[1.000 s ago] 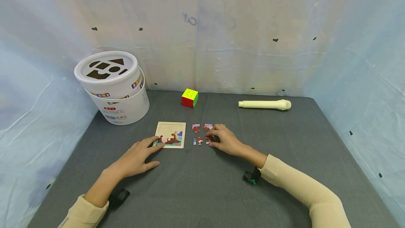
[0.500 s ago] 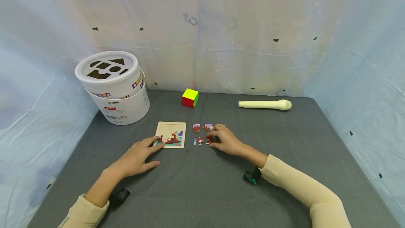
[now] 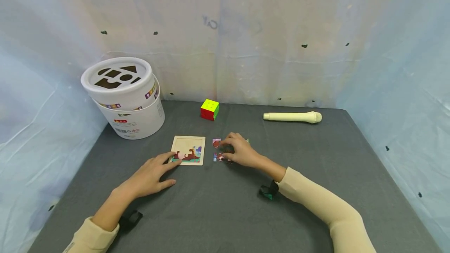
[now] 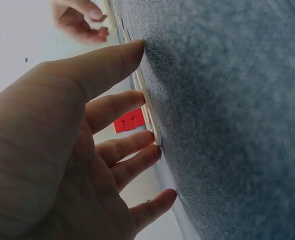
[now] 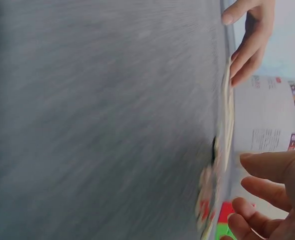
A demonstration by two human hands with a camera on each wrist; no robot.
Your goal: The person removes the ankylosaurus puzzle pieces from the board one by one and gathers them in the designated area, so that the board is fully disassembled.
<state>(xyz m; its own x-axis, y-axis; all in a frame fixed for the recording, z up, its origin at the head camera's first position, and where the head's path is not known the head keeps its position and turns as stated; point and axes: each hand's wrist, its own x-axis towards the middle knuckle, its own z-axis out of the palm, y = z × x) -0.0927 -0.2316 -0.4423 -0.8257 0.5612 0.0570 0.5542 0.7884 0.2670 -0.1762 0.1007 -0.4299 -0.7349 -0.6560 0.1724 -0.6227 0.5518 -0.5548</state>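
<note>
A square wooden puzzle board (image 3: 188, 141) lies on the dark grey table, with part of an animal picture fitted along its lower side. My left hand (image 3: 149, 175) rests its fingertips on the board's left lower corner, fingers fairly straight. To the right of the board lie loose puzzle pieces, among them an upper left piece (image 3: 216, 142) and a lower left piece (image 3: 215, 157). My right hand (image 3: 241, 152) hovers over the other pieces and partly hides them. In the right wrist view its thumb and fingers (image 5: 265, 187) are spread apart, with nothing visible between them.
Behind the board stands a small cube puzzle (image 3: 209, 109) in yellow, red and green. A white bucket (image 3: 130, 122) with a shape-cut lid (image 3: 117, 74) is at the back left. A cream toy microphone (image 3: 291, 117) lies at the back right, near the curtain (image 3: 246, 50).
My right hand has lifted off the lower right piece and shifted left over the pieces, its fingers loosening. My left hand stays on the board. The head view has shifted slightly.
</note>
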